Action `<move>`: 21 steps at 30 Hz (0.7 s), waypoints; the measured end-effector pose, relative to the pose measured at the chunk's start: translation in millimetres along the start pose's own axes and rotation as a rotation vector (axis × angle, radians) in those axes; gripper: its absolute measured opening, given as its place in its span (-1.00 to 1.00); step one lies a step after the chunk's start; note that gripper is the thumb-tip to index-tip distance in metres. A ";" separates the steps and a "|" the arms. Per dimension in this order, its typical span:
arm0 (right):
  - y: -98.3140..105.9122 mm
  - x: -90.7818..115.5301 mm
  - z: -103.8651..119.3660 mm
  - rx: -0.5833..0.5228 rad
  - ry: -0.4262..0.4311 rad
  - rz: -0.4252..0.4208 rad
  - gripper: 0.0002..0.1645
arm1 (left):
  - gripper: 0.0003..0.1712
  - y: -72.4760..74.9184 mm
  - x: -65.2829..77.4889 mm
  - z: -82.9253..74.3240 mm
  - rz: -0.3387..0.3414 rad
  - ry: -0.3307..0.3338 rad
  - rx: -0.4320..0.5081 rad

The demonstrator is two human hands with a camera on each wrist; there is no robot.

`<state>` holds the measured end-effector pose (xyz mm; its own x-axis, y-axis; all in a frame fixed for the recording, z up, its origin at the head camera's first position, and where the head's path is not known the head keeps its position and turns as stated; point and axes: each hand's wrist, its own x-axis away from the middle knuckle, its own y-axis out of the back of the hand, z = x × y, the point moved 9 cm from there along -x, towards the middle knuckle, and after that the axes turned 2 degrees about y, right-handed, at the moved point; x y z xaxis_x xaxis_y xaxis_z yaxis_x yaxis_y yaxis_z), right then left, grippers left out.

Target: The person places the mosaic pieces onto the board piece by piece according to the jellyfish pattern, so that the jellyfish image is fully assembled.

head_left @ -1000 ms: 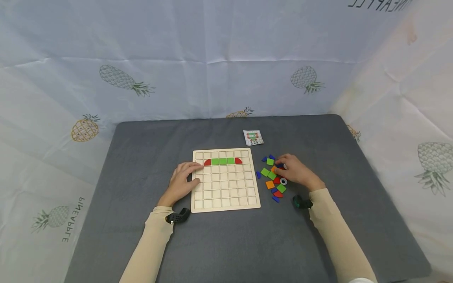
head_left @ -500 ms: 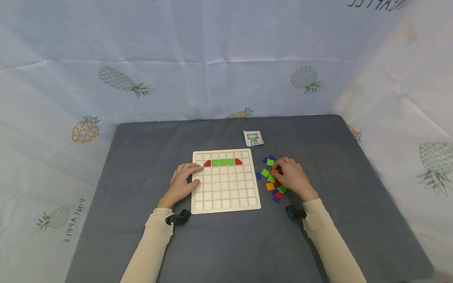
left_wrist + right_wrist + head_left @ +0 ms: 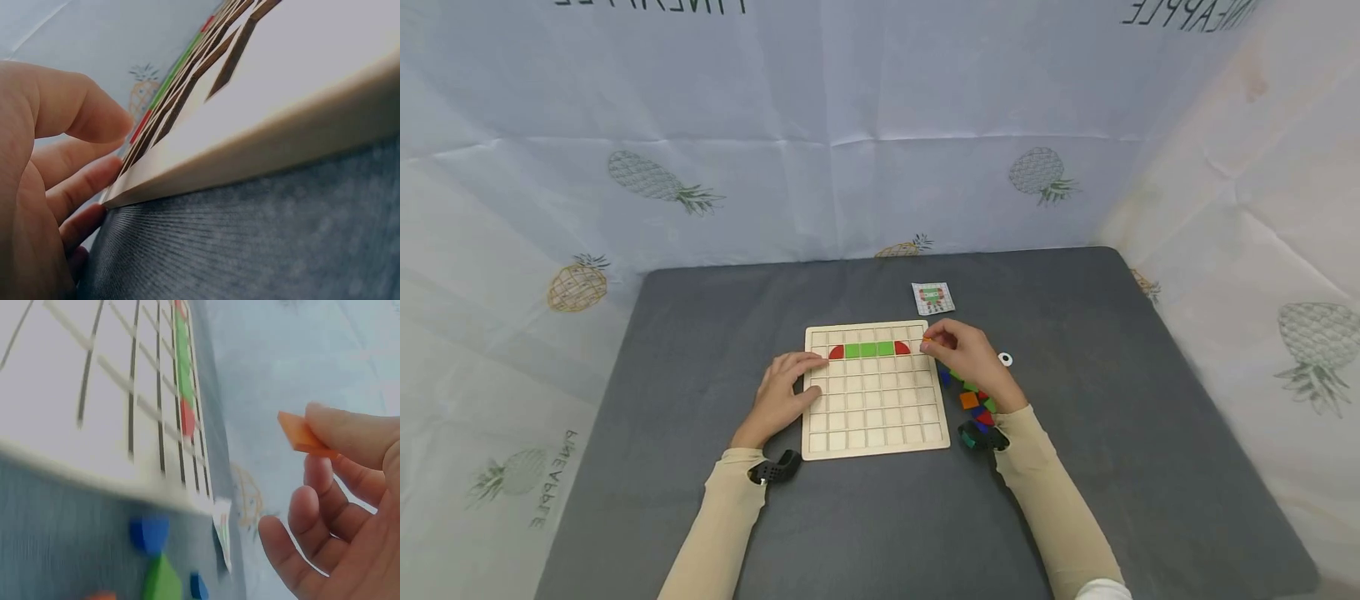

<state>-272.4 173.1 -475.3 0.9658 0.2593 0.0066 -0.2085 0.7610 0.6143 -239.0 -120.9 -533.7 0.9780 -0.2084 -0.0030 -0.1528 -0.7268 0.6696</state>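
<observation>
A wooden grid board [image 3: 876, 408] lies on the table, with a row of three green square tiles [image 3: 869, 349] between two red rounded tiles [image 3: 902, 347] near its far side. My left hand [image 3: 780, 396] rests at the board's left edge, its fingers relaxed, fingertips touching the rim. Over the board's upper right corner, my right hand [image 3: 966, 354] pinches an orange square tile [image 3: 303, 434] between thumb and index finger. In the right wrist view that tile is held tilted, above the board's surface. Part of the loose tile pile is hidden beneath the right forearm.
Loose tiles lie right of the board, among them an orange square [image 3: 969, 401], blue pieces [image 3: 150, 534] and a green one [image 3: 164, 580]. A white ring-shaped piece [image 3: 1005, 359] sits beyond the right hand. A small pattern card [image 3: 933, 298] lies behind the board.
My right hand has picked an orange square tile from the pile and carried it left to the board's upper right corner. The left hand stays at the board's edge.
</observation>
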 end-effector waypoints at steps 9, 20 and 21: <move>-34.9 -16.8 -8.1 0.021 0.002 0.055 -0.82 | -0.51 -5.7 2.4 6.4 0.013 0.012 0.012; -48.9 -27.5 -8.1 0.181 0.038 0.146 -0.85 | -0.49 2.6 -0.4 2.5 -0.002 -0.024 -0.007; -49.1 -28.5 -7.8 0.197 0.038 0.146 -0.85 | -0.49 3.3 -0.7 1.9 -0.003 -0.027 -0.004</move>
<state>-290.9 132.9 -511.8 0.9204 0.3830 0.0789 -0.3076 0.5843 0.7510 -240.5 -124.4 -532.9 0.9742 -0.2244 -0.0251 -0.1496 -0.7247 0.6727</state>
